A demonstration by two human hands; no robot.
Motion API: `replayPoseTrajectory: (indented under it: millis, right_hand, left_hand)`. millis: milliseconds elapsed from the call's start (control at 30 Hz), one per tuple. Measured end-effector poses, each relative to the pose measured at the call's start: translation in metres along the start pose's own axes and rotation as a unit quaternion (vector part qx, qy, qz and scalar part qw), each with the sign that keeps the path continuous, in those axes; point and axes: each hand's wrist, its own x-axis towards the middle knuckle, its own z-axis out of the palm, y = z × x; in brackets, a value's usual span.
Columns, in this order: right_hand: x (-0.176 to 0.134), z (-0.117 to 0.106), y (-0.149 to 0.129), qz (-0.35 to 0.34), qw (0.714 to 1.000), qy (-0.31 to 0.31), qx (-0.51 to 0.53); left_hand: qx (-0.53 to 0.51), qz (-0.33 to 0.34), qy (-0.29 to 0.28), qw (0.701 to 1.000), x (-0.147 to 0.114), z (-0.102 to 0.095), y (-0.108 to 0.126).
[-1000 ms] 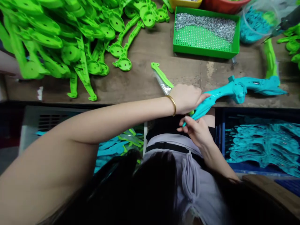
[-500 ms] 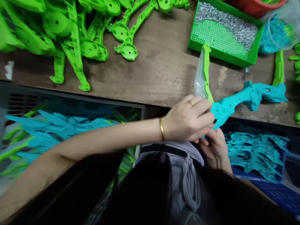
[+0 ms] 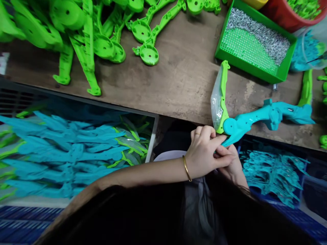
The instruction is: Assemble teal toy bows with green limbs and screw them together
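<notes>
A long turquoise plastic piece (image 3: pixel 255 117) lies across the table's front edge. A light-green arm with a clear plastic web (image 3: pixel 217 102) joins it at a round turquoise disc. Another green arm (image 3: pixel 306 88) sticks out at its far right end. My left hand (image 3: pixel 205 146), with a gold bracelet and a ring, is closed with its fingertips at the near pointed end of the turquoise piece. Below that end, my right hand (image 3: pixel 231 166) is closed around it, fingers partly hidden behind the left. Whether something small sits between the fingertips is hidden.
On the wooden table (image 3: pixel 178 81) stand a green basket (image 3: pixel 255 64) of small metal screws, a red tub (image 3: pixel 283 17) and a clear container (image 3: pixel 306 51). Green parts (image 3: pixel 107 44) pile up at left. Below are crates of turquoise assemblies (image 3: pixel 74 149) and turquoise parts (image 3: pixel 273 173).
My left hand has slid down off the round joint, which now shows, to the piece's pointed end. The view has shifted slightly.
</notes>
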Motion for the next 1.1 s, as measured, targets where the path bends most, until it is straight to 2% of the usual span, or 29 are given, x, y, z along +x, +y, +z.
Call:
replayPoseTrajectory:
  millis: [133, 233, 433, 567, 667, 700, 800, 867, 900, 933, 1000, 1100]
  right_hand:
    - [0.004, 0.0, 0.004, -0.001, 1.0, -0.029, -0.009]
    - [0.009, 0.001, 0.006, 0.015, 0.998, -0.065, -0.005]
    - [0.016, 0.008, 0.01, 0.024, 0.995, -0.091, 0.015]
    - [0.017, 0.014, 0.019, 0.0, 0.994, -0.104, 0.019]
    - [0.016, 0.016, 0.027, -0.023, 0.995, -0.098, 0.0]
    - [0.016, 0.017, 0.03, -0.021, 0.995, -0.101, -0.004]
    - [0.016, 0.024, 0.036, -0.003, 0.994, -0.112, -0.01]
    - [0.018, 0.033, 0.038, -0.011, 0.993, -0.113, -0.012]
    - [0.019, 0.04, 0.039, -0.023, 0.993, -0.112, -0.012]
    - [0.02, 0.047, 0.04, -0.038, 0.993, -0.112, -0.011]
    - [0.023, 0.063, 0.041, -0.066, 0.991, -0.115, -0.015]
    - [0.024, 0.076, 0.033, -0.088, 0.985, -0.139, -0.05]
  left_hand:
    - [-0.025, -0.01, -0.01, 1.0, -0.005, 0.002, -0.006]
    - [-0.043, -0.016, -0.001, 0.999, -0.006, 0.005, -0.011]
    - [-0.073, -0.038, 0.024, 0.996, -0.006, 0.009, -0.019]
    - [-0.022, -0.041, 0.04, 0.998, -0.01, -0.01, -0.016]
    - [0.055, 0.031, 0.076, 0.995, 0.011, -0.032, -0.004]
    - [0.081, 0.066, 0.067, 0.992, 0.027, -0.034, 0.002]
    - [0.181, 0.127, -0.059, 0.973, 0.09, -0.02, 0.024]
    - [0.233, 0.113, -0.169, 0.951, 0.131, 0.004, 0.041]
    - [0.241, 0.084, -0.232, 0.939, 0.147, 0.016, 0.048]
    - [0.253, 0.047, -0.265, 0.929, 0.159, 0.028, 0.054]
    - [0.283, 0.005, -0.288, 0.915, 0.172, 0.044, 0.061]
    - [0.328, 0.012, -0.291, 0.899, 0.174, 0.047, 0.059]
